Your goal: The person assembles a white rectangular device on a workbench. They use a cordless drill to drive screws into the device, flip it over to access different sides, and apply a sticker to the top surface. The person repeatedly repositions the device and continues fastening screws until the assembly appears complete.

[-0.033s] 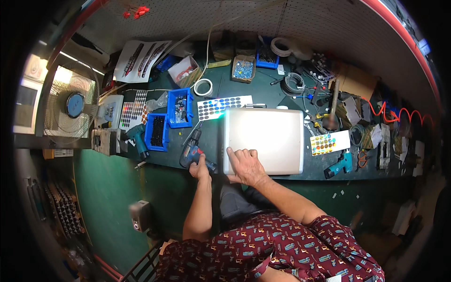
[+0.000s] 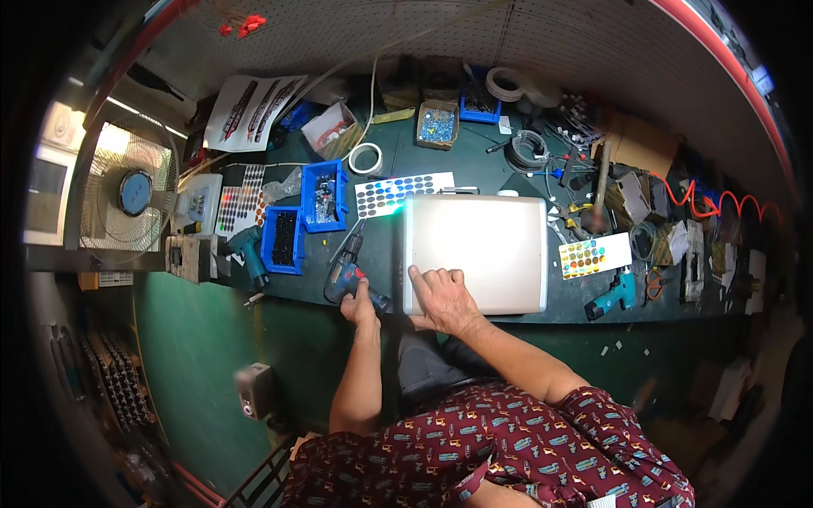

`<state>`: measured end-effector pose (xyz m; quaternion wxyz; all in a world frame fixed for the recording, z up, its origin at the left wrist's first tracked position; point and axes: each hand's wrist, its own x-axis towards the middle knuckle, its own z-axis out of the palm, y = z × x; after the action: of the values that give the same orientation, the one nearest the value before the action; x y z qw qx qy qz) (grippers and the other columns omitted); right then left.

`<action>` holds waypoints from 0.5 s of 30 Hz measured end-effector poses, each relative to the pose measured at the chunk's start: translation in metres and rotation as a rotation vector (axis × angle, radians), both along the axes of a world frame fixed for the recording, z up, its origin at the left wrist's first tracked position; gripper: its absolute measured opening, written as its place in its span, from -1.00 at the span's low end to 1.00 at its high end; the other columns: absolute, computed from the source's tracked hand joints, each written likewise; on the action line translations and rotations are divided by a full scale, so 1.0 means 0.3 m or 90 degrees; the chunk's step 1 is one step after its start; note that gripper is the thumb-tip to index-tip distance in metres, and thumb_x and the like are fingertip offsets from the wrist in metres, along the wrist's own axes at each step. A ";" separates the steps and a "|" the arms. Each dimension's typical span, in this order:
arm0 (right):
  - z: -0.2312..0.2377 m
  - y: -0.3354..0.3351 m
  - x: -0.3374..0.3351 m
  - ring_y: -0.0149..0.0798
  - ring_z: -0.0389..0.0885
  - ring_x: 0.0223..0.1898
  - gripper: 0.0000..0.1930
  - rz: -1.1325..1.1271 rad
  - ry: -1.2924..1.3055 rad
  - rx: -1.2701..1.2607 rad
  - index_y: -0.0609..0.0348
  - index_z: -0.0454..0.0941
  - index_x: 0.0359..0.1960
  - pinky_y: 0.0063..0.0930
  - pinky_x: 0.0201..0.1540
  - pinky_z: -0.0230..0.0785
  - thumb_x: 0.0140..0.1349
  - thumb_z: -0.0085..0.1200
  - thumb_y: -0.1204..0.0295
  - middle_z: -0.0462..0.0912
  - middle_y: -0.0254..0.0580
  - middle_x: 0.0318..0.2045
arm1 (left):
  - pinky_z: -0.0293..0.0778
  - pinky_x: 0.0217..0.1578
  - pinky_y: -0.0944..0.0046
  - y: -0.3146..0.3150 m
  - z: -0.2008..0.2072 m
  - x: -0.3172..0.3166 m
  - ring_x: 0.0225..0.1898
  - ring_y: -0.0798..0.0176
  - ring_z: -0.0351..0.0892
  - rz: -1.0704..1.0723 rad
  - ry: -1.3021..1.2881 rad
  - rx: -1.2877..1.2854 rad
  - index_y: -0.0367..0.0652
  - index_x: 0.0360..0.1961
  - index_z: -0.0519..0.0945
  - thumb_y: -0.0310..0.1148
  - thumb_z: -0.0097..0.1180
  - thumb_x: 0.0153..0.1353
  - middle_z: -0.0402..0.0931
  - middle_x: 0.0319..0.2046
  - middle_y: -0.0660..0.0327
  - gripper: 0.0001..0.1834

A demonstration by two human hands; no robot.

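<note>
My left hand (image 2: 361, 306) is closed around a dark blue cordless drill (image 2: 341, 278) at the bench's front edge, its chuck and bit pointing away from me. Just right of it lies a flat, pale case (image 2: 487, 245) with silver edge trim and a handle on its far side. My right hand (image 2: 447, 303) grips the case's near left corner, fingers over the top and the thumb seeming to sit at the near edge. A green-blue light glows by the far left corner. The drill's grip is partly hidden by my left hand.
Blue bins (image 2: 324, 195) of small parts stand left of the case, with a teal drill (image 2: 248, 254) beside them. Sticker sheets (image 2: 595, 256) lie on both sides. Another teal drill (image 2: 611, 296), a hammer (image 2: 598, 218) and cable coils (image 2: 529, 151) occupy the right. A fan (image 2: 134, 191) stands far left.
</note>
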<state>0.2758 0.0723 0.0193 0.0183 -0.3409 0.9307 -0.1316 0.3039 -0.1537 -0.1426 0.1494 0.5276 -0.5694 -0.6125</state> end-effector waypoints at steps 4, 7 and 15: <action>-0.002 0.003 0.007 -0.17 0.43 -0.12 0.05 0.003 0.011 -0.026 0.32 0.32 0.39 -0.21 -0.04 0.21 -0.05 0.37 -0.15 0.42 -0.18 -0.19 | 0.52 -0.21 0.25 -0.053 0.158 0.041 -0.24 0.33 0.58 -0.048 0.130 0.124 -0.22 -0.17 0.63 -0.31 0.39 0.20 0.61 -0.20 0.28 -0.72; -0.008 0.015 0.007 -0.16 0.43 -0.12 0.03 -0.002 0.003 -0.034 0.31 0.33 0.38 -0.19 -0.03 0.21 -0.04 0.36 -0.14 0.43 -0.17 -0.19 | 0.53 -0.18 0.33 -0.061 0.366 0.072 -0.26 0.38 0.57 -0.130 0.262 0.135 -0.22 -0.09 0.58 -0.36 0.30 0.26 0.58 -0.25 0.30 -0.74; -0.004 0.008 0.004 -0.20 0.42 -0.09 0.04 -0.001 -0.005 0.004 0.27 0.34 0.39 -0.24 -0.02 0.23 -0.06 0.39 -0.15 0.43 -0.20 -0.15 | 0.55 -0.11 0.25 -0.083 0.830 0.051 -0.25 0.31 0.57 -0.436 0.256 0.032 -0.34 0.05 0.52 -0.38 0.25 0.25 0.54 -0.32 0.21 -0.61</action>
<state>0.2769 0.0746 0.0179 0.0231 -0.3395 0.9313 -0.1300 0.3193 -0.1787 0.1063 0.0322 0.1800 -0.6566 -0.7317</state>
